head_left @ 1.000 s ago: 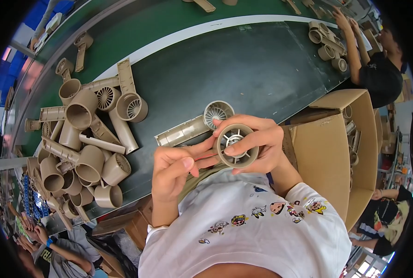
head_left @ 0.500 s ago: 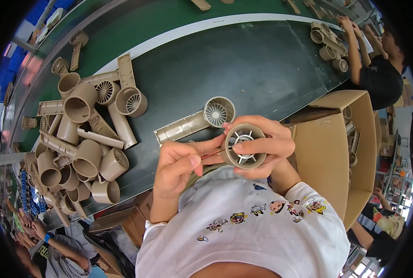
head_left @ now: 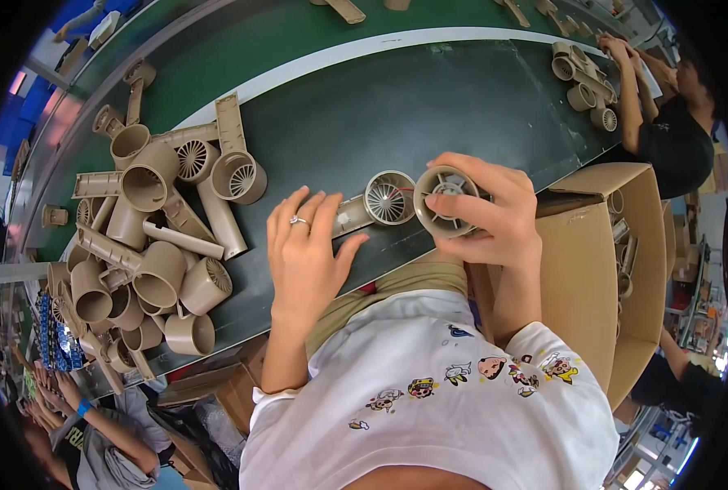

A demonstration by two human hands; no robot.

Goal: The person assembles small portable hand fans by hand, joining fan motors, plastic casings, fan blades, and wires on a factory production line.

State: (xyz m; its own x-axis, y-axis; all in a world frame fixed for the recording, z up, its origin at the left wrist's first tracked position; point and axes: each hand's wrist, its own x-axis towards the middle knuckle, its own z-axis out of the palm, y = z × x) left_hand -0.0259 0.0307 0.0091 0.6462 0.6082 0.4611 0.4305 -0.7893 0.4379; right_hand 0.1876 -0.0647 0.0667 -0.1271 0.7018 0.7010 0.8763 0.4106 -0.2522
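Observation:
My right hand (head_left: pixel 499 214) grips a short beige plastic cylinder (head_left: pixel 429 224) with a spoked centre, its thumb resting on the spokes. Just left of it on the dark table lies a beige housing (head_left: pixel 387 201), with a round slotted grille and a flat handle stretching left. Red wire (head_left: pixel 401 190) shows between the cylinder and the grille. My left hand (head_left: pixel 303 253), wearing a ring, is open with fingers spread over the handle's left part and hides it. Whether that hand touches the handle, I cannot tell.
A heap of similar beige housings (head_left: pixel 156 273) covers the table's left side. At right stands an open cardboard box (head_left: pixel 576 286) holding more beige parts. Beyond a white strip (head_left: pixel 356 51) runs a green surface (head_left: pixel 299 69). Co-workers are at the far right (head_left: pixel 674 135) and lower left (head_left: pixel 107 437).
My left hand has let go of the red wire and moved away, its fingers spreading. My right hand has carried the cylinder slightly up, beside the housing's grille.

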